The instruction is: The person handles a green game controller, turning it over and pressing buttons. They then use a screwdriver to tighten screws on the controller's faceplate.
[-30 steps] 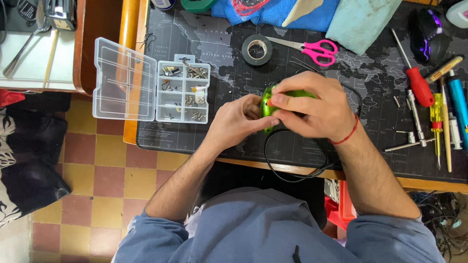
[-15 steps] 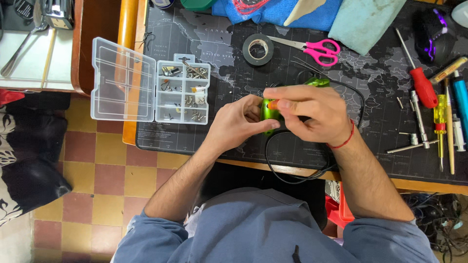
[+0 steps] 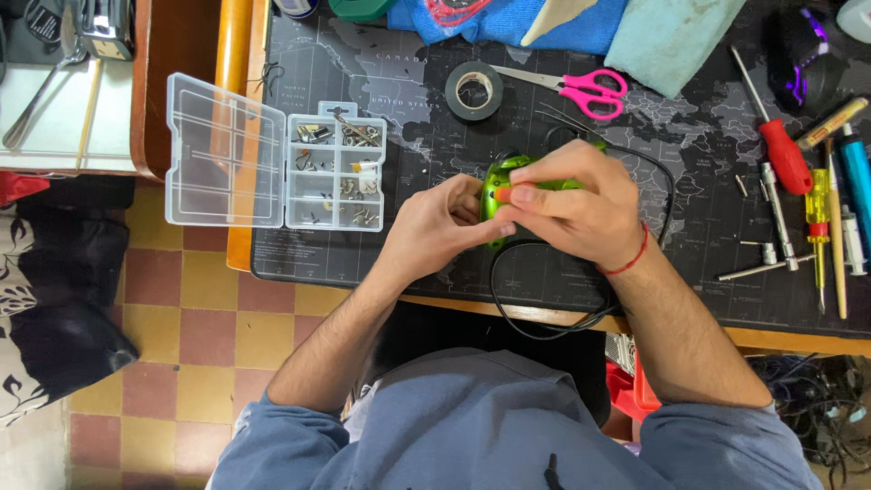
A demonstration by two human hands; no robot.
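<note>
Gripping a glossy bright-green plastic device with a black cable [image 3: 504, 186] at the centre of the frame, both hands were closed around it above the dark desk mat printed with a world map [image 3: 408, 109]. The left hand [image 3: 435, 227] clasped the device's lower left side, thumb against the shell, while the right hand [image 3: 576, 204] covered its top, fingers curled over and the thumb pressed near a small orange spot on the casing. The black cable looped down past the lower edge of the mat. Judging by the grip, the work in hand looked like fitting or pressing a small part on the shell; a steady hold from the left hand and fine pressure from the right thumb seemed called for. Left of the hands lay an open clear plastic compartment box holding small metal parts [image 3: 331, 177]. Above sat a roll of black tape [image 3: 474, 90] and pink-handled scissors [image 3: 581, 89], and a red-handled screwdriver [image 3: 776, 145] lay at the right.
</note>
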